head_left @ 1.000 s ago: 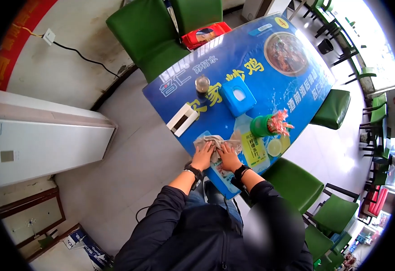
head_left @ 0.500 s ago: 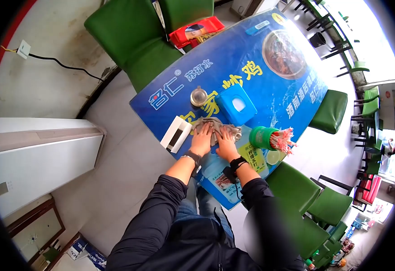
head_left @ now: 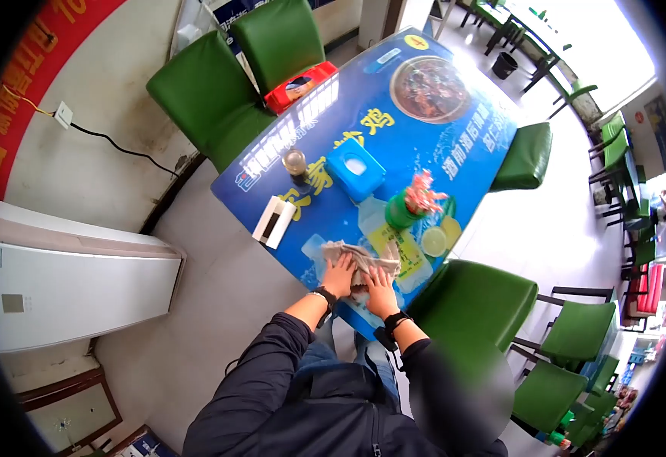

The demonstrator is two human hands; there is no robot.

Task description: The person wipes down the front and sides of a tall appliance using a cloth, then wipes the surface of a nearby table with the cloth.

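A crumpled beige cloth (head_left: pixel 360 257) lies near the close edge of the blue printed table (head_left: pixel 302 244). Flat on its left part rests my left hand (head_left: pixel 339 276), fingers stretched out. My right hand (head_left: pixel 380 291) presses on the right part in the same way, fingers spread. Beyond the cloth stand a blue tissue box (head_left: pixel 356 169) and a green container (head_left: pixel 403 212) holding many pink-and-white wrapped sticks (head_left: pixel 423 193). Left of these are a white box with a dark slot (head_left: pixel 274 222) and a small glass jar (head_left: pixel 295 163).
Green chairs stand around the table, one (head_left: pixel 474 308) close on my right and another (head_left: pixel 203 95) at the far left. A red packet (head_left: pixel 300 87) lies on a chair by the table edge. On the left is a white cabinet-like unit (head_left: pixel 82 297).
Both hands have drawn the cloth towards me, away from the tissue box. The head view has shifted, so the table items appear further left and the green container's sticks point more upward.
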